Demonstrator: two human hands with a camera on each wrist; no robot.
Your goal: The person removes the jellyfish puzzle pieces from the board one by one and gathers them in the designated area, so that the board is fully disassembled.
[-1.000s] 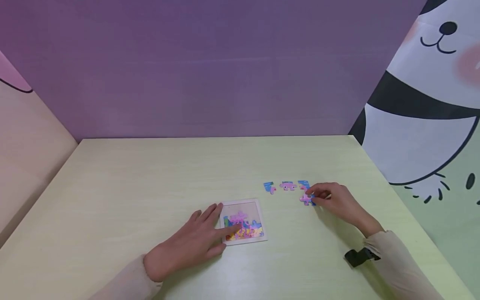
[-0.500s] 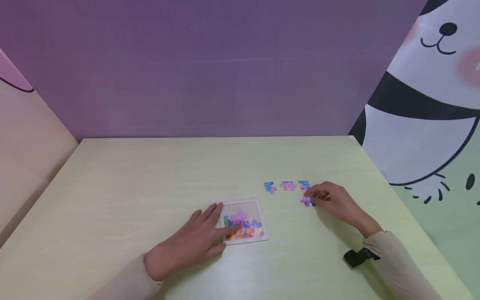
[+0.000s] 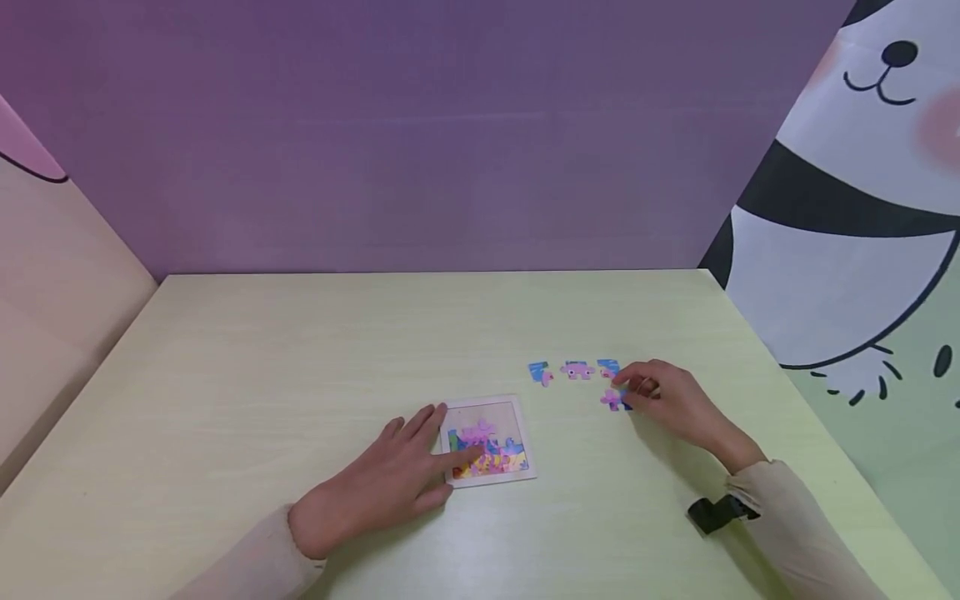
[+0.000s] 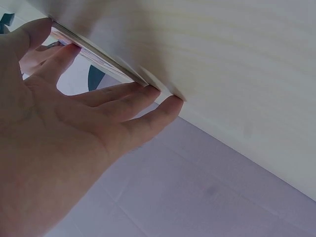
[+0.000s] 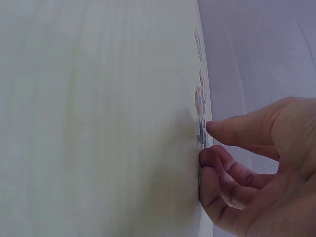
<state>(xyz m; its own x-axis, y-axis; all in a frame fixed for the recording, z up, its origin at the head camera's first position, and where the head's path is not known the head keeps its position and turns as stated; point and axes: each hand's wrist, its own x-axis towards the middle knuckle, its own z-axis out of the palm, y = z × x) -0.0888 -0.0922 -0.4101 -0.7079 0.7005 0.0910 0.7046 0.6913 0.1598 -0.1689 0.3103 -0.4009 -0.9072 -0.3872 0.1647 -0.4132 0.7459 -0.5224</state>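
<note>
My left hand (image 3: 382, 492) rests at the left side of a small framed jigsaw puzzle (image 3: 526, 433). Its index finger reaches over the fitted pieces in the lower half, and the other fingertips touch the frame's left edge and near corner, as the left wrist view also shows. To the right, my right hand (image 3: 678, 408) pinches the edge of a pink and blue puzzle piece (image 3: 610, 400) low at the tabletop. In the right wrist view, thumb and curled fingers close about that piece (image 5: 201, 129). Fingertips partly cover its right side.
Behind the held piece lie a blue corner piece (image 3: 538, 372), a pink piece with eyes (image 3: 577, 372) and another blue and pink piece (image 3: 607, 367). A black strap device (image 3: 716, 514) sits at the right wrist. A purple wall (image 3: 420, 167) stands behind the table (image 3: 315, 350).
The right fingers have shifted slightly at the piece, which has turned a little and shows less blue. My left hand and the puzzle frame have stayed put.
</note>
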